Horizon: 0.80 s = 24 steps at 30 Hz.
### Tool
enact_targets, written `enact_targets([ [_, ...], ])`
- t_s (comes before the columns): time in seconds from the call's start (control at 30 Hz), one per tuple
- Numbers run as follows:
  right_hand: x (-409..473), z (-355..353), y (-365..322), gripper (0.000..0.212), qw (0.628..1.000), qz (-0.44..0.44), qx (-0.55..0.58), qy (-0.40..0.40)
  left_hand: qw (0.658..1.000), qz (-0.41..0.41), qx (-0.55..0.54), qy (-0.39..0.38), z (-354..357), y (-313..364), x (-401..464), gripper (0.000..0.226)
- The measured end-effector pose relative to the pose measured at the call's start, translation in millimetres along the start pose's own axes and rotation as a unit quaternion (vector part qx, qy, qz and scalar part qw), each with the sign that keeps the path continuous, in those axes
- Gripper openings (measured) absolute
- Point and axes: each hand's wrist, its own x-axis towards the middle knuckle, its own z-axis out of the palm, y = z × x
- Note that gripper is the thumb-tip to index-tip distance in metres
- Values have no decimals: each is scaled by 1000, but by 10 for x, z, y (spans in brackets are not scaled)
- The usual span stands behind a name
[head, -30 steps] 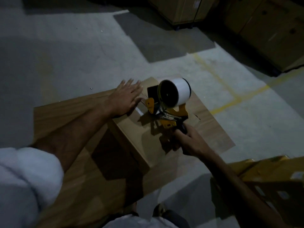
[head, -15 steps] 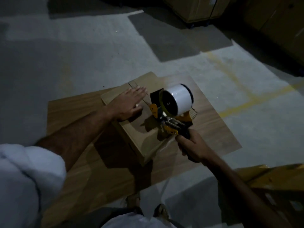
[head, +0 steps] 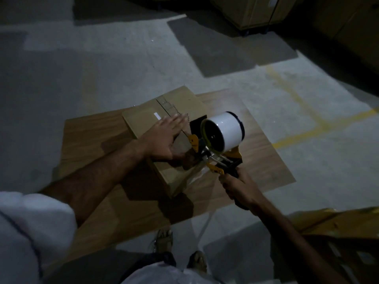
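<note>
Pressing left hand [head: 164,138] flat, fingers straight, on top of small brown cardboard box [head: 143,117]. Gripping black handle of yellow tape dispenser with white roll [head: 224,130] in curled right hand [head: 240,187], dispenser against box's near right edge. Box set on flat brown cardboard sheet [head: 262,160], over grey concrete floor [head: 102,78].

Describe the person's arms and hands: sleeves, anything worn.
The left arm has a bulky white sleeve bunched above the elbow, forearm bare. The right arm shows no sleeve up to the frame's edge. The left hand and right hand wear no gloves; no watch or wristband shows.
</note>
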Motion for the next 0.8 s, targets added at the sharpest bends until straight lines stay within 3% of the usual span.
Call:
enact_targets([
  [0.1, -51, -24, 33, 13, 1000, 11, 17, 6, 1000, 3, -9, -7, 132, 207, -69, 142],
  [0.27, -50, 51, 77, 23, 1000, -21, -7, 15, 999, 30, 20, 34, 231, 364, -143, 115],
  [0.5, -333, -113, 594, 6, 999, -38, 3, 16, 997, 44, 65, -1, 292, 406, -134, 87],
  [0.73, -409, -87, 920, 28, 999, -23, 7, 30, 998, 47, 46, -8, 260, 443, -174, 69],
  [0.8, -484, -111, 1053, 17, 999, -16, -16, 37, 999, 27, 43, -5, 246, 450, -168, 69],
])
